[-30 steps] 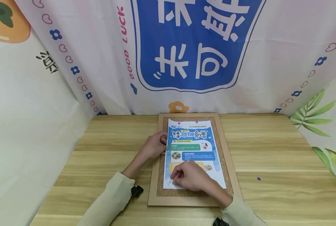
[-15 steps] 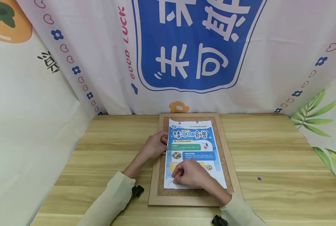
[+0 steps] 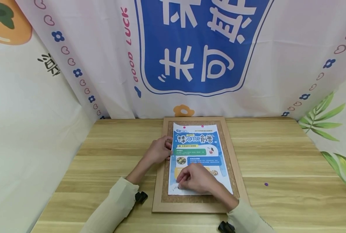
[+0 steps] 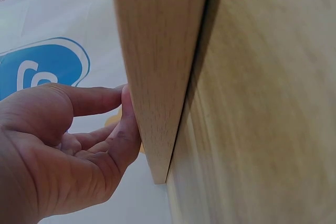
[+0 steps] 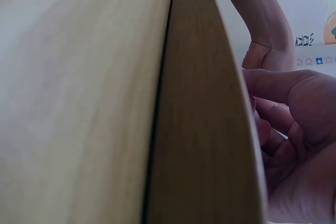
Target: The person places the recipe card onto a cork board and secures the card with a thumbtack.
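A printed blue-and-white paper poster (image 3: 200, 152) lies on a cork board with a wooden frame (image 3: 158, 194). Two pink pushpins mark its top edge: the left pin (image 3: 184, 127) and the right pin (image 3: 202, 126). My left hand (image 3: 159, 149) rests at the board's left side, fingertips at the poster's edge; the left wrist view shows the bent fingers (image 4: 113, 140) beside the frame. Near the poster's lower left corner, my right hand (image 3: 197, 178) has thumb and index finger bent close together low over the paper. I cannot tell whether something small is between them.
A small purple dot-like piece (image 3: 266, 184) lies on the wooden table (image 3: 280, 155) right of the board. Behind the table hangs a printed cloth (image 3: 114, 64), and the board's far end reaches close to it. More printed cloth (image 3: 30, 113) stands along the left.
The right hand has shifted very slightly up over the poster, its fingers staying near the lower left corner. The left hand and the board keep their places.
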Demonstrator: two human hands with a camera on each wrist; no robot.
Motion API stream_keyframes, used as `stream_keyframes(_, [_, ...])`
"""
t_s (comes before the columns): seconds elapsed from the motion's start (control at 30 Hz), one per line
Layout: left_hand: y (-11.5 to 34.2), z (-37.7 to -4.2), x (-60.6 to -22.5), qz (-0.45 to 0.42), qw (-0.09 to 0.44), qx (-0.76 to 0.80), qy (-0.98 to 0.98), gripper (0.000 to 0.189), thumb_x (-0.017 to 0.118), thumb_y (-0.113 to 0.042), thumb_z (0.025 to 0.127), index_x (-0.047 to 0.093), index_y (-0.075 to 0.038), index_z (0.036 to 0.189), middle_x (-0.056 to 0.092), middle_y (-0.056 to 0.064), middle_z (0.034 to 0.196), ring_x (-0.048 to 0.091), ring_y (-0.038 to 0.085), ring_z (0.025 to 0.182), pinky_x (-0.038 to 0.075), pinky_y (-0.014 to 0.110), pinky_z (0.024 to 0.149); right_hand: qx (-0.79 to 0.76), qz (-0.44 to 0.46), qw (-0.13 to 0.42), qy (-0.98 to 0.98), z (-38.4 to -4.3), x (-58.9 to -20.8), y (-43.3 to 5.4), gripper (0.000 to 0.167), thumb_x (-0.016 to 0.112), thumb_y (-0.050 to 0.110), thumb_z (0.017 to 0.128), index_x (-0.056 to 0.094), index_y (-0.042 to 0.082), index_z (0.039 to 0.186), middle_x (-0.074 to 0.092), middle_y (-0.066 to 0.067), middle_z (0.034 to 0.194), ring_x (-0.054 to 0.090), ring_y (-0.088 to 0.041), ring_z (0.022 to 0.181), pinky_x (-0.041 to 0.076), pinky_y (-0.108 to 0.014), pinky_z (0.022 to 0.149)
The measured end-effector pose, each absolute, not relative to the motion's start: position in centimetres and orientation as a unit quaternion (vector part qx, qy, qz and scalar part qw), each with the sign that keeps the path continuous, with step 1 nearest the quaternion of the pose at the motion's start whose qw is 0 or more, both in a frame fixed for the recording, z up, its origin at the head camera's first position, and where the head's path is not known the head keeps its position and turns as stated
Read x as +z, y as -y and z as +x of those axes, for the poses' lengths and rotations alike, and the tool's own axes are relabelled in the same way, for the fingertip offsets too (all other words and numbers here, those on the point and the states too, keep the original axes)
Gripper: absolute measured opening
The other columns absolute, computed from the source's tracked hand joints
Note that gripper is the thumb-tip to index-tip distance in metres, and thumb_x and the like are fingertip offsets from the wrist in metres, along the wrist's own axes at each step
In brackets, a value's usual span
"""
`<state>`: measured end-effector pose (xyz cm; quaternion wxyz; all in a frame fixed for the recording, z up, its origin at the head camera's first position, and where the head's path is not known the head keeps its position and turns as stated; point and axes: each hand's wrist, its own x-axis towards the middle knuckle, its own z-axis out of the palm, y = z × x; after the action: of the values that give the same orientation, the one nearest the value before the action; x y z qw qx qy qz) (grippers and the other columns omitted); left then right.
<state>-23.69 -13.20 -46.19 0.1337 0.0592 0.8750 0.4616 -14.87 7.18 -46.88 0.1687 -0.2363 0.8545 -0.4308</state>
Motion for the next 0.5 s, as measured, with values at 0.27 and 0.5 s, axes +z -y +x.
stream_keyframes(0.27, [13.12,-23.60,-46.07,0.062,0.132,0.456,-0.878,0.056,0.073,0.006,0.094,0.057,-0.001,0.147,0.071,0.016,0.108,0.070,0.020,0.078,0.063,0.026,0.062,-0.434,-0.250,0.156,-0.851,-15.00,-47.14,-7.24,0.006,0.085,0.005,0.087,0.084,0.011,0.089,0.079,0.006,0.079,0.071,-0.005,0.071,0.060,-0.020,0.066])
stream_keyframes(0.5, [13.03,-23.64,-46.01,0.056,0.134,0.456,-0.878,0.056,0.074,0.005,0.094,0.057,-0.002,0.147,0.071,0.016,0.109,0.070,0.020,0.077,0.062,0.025,0.061,-0.430,-0.251,0.150,-0.854,-14.98,-47.17,-7.16,0.008,0.084,0.005,0.087,0.084,0.012,0.089,0.078,0.007,0.078,0.070,-0.003,0.070,0.059,-0.020,0.065])
